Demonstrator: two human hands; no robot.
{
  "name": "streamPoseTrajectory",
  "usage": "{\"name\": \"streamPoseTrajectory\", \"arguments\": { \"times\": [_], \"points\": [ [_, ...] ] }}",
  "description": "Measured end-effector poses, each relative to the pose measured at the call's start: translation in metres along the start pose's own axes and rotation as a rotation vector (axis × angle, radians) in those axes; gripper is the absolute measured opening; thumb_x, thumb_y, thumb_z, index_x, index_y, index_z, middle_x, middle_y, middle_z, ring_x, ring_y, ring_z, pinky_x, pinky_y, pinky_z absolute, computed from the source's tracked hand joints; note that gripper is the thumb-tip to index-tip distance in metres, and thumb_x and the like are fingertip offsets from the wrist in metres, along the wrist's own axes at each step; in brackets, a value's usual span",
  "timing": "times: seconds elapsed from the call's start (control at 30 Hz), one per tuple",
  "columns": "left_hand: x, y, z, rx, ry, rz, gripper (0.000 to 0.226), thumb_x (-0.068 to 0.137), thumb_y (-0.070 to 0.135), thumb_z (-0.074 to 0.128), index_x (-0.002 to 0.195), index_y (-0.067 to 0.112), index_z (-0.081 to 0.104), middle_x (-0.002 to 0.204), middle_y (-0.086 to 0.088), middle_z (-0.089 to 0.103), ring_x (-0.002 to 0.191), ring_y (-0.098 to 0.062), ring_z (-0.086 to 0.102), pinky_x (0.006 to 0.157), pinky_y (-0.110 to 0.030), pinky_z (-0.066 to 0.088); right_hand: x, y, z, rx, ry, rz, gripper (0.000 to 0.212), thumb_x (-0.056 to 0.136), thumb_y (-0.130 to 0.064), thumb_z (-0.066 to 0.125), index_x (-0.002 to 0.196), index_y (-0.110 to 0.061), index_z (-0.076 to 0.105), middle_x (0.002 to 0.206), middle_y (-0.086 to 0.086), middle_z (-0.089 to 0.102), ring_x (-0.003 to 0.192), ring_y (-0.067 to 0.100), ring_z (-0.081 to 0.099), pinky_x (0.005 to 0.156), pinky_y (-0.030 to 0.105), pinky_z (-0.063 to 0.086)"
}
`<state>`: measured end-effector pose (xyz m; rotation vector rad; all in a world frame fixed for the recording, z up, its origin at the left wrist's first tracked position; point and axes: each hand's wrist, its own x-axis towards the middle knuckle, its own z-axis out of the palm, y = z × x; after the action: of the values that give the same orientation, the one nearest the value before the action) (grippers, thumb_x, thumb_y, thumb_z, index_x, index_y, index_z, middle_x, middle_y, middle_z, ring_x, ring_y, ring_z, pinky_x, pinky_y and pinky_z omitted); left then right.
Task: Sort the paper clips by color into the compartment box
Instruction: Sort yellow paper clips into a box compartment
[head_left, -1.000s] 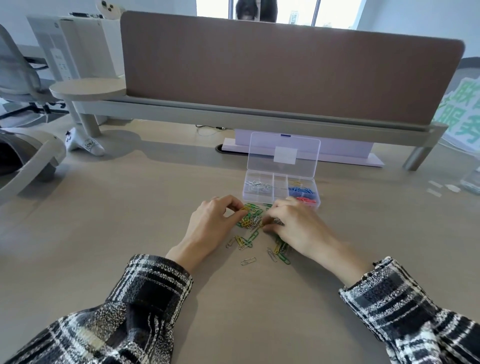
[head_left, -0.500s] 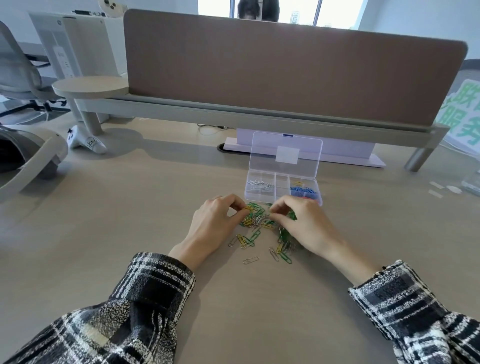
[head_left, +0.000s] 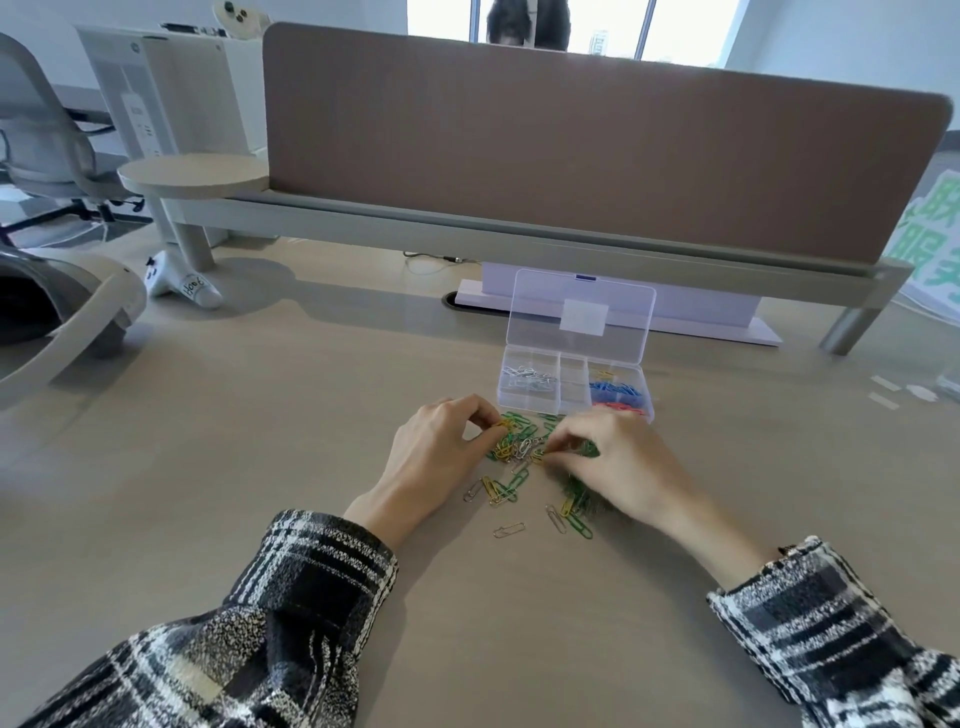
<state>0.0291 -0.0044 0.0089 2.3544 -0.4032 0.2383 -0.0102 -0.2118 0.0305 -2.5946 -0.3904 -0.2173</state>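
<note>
While box sits beyond, both grips pinch into clip pile.

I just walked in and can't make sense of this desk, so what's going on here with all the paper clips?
A person in a plaid shirt is sorting paper clips by color. Both the left hand and the right hand are picking through the loose pile of green, yellow and silver clips on the desk. Just beyond it, the clear compartment box stands open, already holding silver clips on its left and blue clips and red ones on its right. Plenty remains unsorted.
</note>
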Motion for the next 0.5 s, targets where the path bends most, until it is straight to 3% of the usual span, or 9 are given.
{"name": "streamPoseTrajectory", "arguments": {
  "times": [0.13, 0.33, 0.5],
  "points": [
    [0.000, -0.001, 0.000, -0.005, -0.002, 0.000, 0.006, 0.088, 0.041, 0.065, 0.086, 0.035, 0.065, 0.065, 0.020, 0.050, 0.064, 0.011, 0.045, 0.052, -0.015, 0.025, 0.006, -0.003, 0.006, -0.162, -0.053, -0.020, 0.010, 0.082, -0.040, 0.072, 0.090, -0.033, 0.071, 0.090, -0.011, 0.065, 0.092, 0.014, 0.057, 0.084, 0.038, 0.047],
    [0.001, -0.001, 0.001, 0.002, 0.003, 0.013, 0.006, 0.087, 0.042, 0.065, 0.084, 0.037, 0.063, 0.066, 0.022, 0.050, 0.066, 0.012, 0.046, 0.052, -0.014, 0.024, 0.009, -0.005, 0.003, -0.202, -0.129, 0.022, 0.014, 0.084, -0.046, 0.069, 0.097, -0.041, 0.069, 0.096, -0.011, 0.062, 0.098, 0.016, 0.054, 0.084, 0.036, 0.046],
    [0.001, -0.001, 0.001, 0.016, 0.011, 0.018, 0.008, 0.087, 0.042, 0.064, 0.086, 0.035, 0.065, 0.064, 0.021, 0.048, 0.064, 0.011, 0.046, 0.051, -0.013, 0.023, 0.011, -0.016, -0.010, -0.222, -0.251, 0.084, 0.015, 0.087, -0.041, 0.068, 0.100, -0.035, 0.070, 0.102, -0.007, 0.055, 0.099, 0.012, 0.054, 0.084, 0.030, 0.044]
  ]
}}
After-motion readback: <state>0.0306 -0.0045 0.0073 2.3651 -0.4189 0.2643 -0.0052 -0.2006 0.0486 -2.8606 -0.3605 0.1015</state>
